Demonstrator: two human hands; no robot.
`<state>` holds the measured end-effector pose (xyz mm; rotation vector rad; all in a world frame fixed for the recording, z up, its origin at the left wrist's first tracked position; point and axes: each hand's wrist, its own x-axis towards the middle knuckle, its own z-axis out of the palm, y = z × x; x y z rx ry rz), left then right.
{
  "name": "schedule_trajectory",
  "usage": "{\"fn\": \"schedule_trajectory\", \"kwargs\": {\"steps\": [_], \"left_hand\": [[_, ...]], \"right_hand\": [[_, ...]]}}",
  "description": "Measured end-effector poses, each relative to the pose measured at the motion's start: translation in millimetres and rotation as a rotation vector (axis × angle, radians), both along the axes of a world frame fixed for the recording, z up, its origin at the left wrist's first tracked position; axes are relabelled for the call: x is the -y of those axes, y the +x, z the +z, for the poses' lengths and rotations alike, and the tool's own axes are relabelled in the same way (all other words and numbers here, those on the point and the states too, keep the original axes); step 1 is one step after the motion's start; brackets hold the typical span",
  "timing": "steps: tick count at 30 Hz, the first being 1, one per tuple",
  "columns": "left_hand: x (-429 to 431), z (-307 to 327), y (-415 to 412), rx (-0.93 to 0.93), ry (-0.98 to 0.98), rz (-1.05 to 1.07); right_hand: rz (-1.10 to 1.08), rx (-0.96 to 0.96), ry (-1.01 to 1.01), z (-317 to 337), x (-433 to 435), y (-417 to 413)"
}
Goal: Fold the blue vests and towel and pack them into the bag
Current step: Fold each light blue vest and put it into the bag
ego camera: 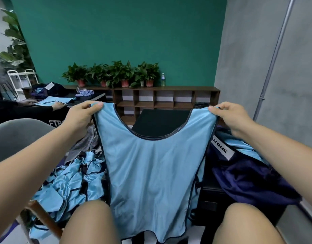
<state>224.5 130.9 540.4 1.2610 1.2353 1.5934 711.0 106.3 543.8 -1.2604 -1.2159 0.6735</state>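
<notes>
1. Blue vest [151, 173] hangs spread out in front of the person, held up by its two shoulder straps above the lap, with its lower hem falling between the bare knees.
2. The left hand [81, 115] grips the left strap, fingers [97, 105] curled over the top of the fabric and clenched on it.
3. The right hand [229, 117] grips the right strap the same way, thumb and fingers pinching the cloth at its upper edge.
4. A pile of blue vests [72, 178] lies crumpled to the person's left, beside the held vest, with a grey striped cloth [85, 143] just behind the pile.
5. A navy bag [248, 176] sits open to the right, under the right forearm; a white label [220, 147] is on it, and light blue fabric shows in its mouth.
6. A dark bench [160, 120] is seen through the vest's neck opening.
7. Behind it, a wooden shelf [169, 97] against the green wall carries potted plants [113, 73] and a water bottle [162, 79].
8. At far left, another person's hands [28, 103] rest on a vest laid flat on a second bench.
</notes>
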Motion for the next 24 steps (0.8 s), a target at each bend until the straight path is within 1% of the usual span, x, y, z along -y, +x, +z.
{"fn": "schedule_trajectory", "kwargs": {"steps": [3,8,11,13,17,21,24], "left_hand": [[-22,18,-1,0.005,0.019,-0.008],[-61,35,-2,-0.072,0.028,0.002],[-89,35,-9,-0.157,0.035,-0.001],[-107,33,-17,-0.315,0.029,-0.004],[-146,29,-30,-0.678,-0.021,-0.074],[-185,20,-31,-1.035,-0.114,-0.151],[-220,5,-21,-1.227,-0.150,-0.184]], "right_hand": [[0.070,-0.001,-0.034,23,-21,4],[0.341,0.031,-0.180,51,-56,10],[0.481,0.139,-0.277,56,-78,17],[0.517,0.232,-0.337,56,-96,21],[0.521,0.468,-0.444,51,-140,25],[0.509,0.733,-0.536,36,-189,24],[0.477,0.857,-0.553,17,-229,18]]}}
